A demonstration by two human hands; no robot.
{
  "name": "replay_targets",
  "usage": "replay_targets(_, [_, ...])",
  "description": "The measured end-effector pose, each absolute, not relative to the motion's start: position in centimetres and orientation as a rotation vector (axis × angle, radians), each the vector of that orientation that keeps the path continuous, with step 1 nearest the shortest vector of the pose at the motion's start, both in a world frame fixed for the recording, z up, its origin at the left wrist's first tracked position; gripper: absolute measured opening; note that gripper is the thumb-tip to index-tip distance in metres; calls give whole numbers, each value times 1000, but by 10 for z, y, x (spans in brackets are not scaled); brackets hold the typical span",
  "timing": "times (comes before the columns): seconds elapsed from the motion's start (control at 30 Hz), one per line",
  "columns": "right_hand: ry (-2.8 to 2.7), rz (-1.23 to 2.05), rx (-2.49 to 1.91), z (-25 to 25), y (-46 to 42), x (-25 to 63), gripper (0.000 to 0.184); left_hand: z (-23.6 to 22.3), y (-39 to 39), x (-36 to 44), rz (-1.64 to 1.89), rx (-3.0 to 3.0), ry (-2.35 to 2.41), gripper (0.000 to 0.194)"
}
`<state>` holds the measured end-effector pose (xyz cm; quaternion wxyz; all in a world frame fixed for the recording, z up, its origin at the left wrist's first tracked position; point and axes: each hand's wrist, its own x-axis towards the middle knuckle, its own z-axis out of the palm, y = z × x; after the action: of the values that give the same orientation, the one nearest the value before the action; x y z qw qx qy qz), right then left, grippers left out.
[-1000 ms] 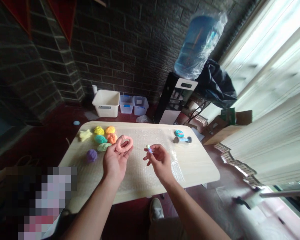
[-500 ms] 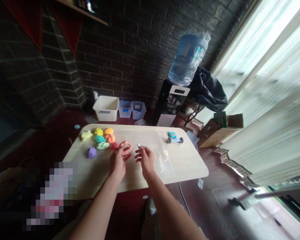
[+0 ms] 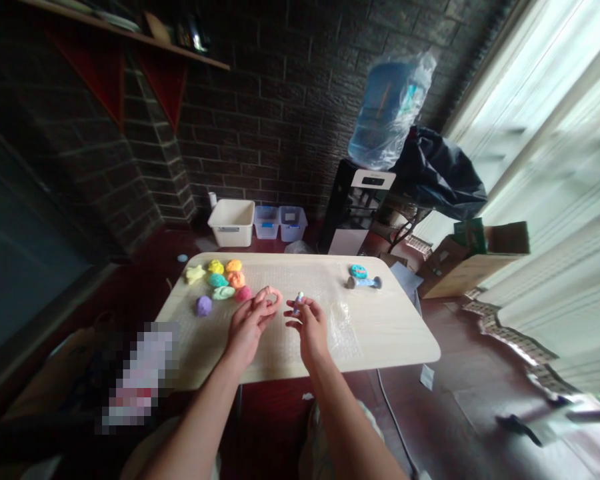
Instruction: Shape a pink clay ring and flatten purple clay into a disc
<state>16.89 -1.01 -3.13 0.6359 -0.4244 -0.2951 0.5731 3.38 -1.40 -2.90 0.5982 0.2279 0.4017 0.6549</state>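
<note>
A pink clay ring (image 3: 276,298) is held between the thumb and fingers of my left hand (image 3: 247,327), above the table. To its right, my right hand (image 3: 311,327) pinches a small purple and pale-green clay piece (image 3: 299,301) at its fingertips. The ring and the small piece are apart. Beyond my left hand lie several lumps of coloured clay, among them a red one (image 3: 243,293), a pale green one (image 3: 223,293), an orange one (image 3: 236,279), a teal one (image 3: 218,280) and a purple one (image 3: 203,306).
Bubble wrap (image 3: 325,313) covers the middle of the wooden table (image 3: 400,333). A teal clay disc (image 3: 359,271) and a blue and grey dumbbell-shaped piece (image 3: 365,283) lie at its far right. Plastic bins (image 3: 233,233) and a water dispenser (image 3: 350,213) stand behind it.
The camera view has shifted. My left hand has turned, its thumb now over the ring rather than the palm facing up. Both hands still hold the same pieces.
</note>
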Motion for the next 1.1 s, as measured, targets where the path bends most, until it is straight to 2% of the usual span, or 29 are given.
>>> replay_targets(0.17, [-739, 1287, -973, -31, -15, 173, 25, -19, -23, 34, 1491, 624, 927, 43])
replay_targets(0.5, [-844, 1193, -1022, -38, -14, 174, 27, -22, -11, 27, 1527, 600, 982, 45])
replay_targets(1.1, [-846, 1209, -1054, -33, -14, 173, 33, -20, -10, 26, 1475, 575, 1033, 44])
